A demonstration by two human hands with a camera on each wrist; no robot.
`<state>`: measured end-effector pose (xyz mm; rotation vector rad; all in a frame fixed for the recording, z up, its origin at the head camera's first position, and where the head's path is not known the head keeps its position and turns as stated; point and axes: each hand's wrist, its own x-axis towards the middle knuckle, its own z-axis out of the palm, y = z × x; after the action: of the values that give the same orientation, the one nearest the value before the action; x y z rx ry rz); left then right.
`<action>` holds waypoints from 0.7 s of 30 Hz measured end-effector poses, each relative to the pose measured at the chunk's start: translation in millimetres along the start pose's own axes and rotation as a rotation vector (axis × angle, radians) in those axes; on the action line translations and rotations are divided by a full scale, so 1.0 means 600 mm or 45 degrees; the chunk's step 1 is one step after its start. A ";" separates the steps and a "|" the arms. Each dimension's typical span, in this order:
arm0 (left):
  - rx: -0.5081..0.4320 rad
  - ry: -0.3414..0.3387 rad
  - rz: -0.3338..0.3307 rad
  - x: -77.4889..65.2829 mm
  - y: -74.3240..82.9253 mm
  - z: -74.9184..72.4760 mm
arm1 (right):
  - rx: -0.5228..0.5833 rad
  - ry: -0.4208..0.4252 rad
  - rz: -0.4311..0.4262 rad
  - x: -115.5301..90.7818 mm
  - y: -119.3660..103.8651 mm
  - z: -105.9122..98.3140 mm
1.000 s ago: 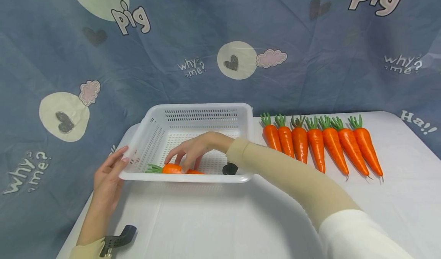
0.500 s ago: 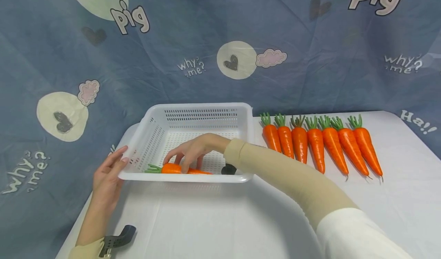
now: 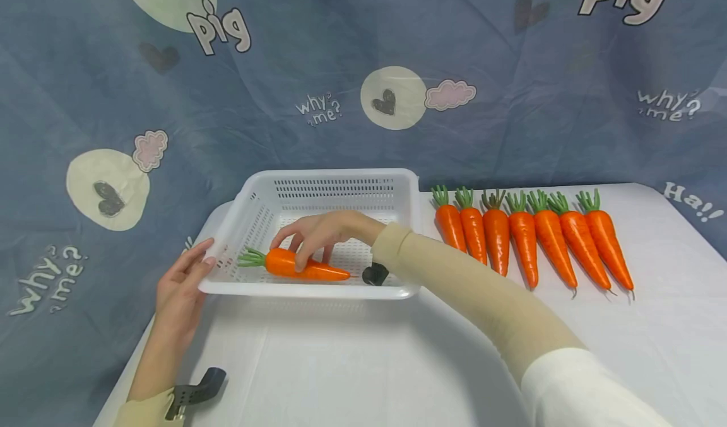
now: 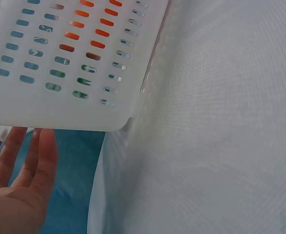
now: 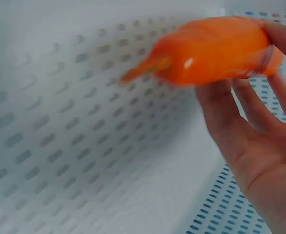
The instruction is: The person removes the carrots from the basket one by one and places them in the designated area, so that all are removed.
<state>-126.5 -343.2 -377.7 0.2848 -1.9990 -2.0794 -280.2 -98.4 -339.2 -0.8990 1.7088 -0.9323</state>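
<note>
An orange carrot (image 3: pixel 309 267) with a green stem end lies across the near part of a white perforated plastic basket (image 3: pixel 309 291). My right hand (image 3: pixel 320 233) grips it from above, thumb on the near side; in the right wrist view, the carrot (image 5: pixel 206 51) is held between the thumb and fingers over the basket floor. At the basket's left end my left hand (image 3: pixel 180 294) touches the rim with nearly straight fingers. In the left wrist view, that hand's fingertips (image 4: pixel 47 141) pass behind the rim, so their contact is partly hidden.
Several carrots (image 3: pixel 524 238) lie side by side on the white-covered table (image 3: pixel 318 364), right of the basket, stems toward the back. A printed blue cloth (image 3: pixel 272 48) hangs behind. Dark camera mounts sit at both wrists.
My right hand has raised the carrot from low behind the basket's near rim, so more of it shows. My left hand stays at the basket's left end.
</note>
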 end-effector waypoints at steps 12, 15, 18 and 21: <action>0.019 0.020 -0.003 0.001 -0.003 0.000 | 0.210 0.214 -0.300 -0.029 -0.026 -0.023; 0.015 0.014 0.007 0.000 -0.004 0.000 | 0.247 0.268 -0.353 -0.040 -0.034 -0.027; 0.010 0.007 0.013 0.000 -0.004 -0.001 | 0.287 0.303 -0.395 -0.053 -0.042 -0.031; 0.008 0.000 0.020 -0.001 -0.005 -0.001 | 0.307 0.331 -0.427 -0.068 -0.051 -0.034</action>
<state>-126.1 -343.4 -380.7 0.2691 -2.0016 -2.0643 -283.9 -72.1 -291.3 -0.9489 1.6384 -1.5013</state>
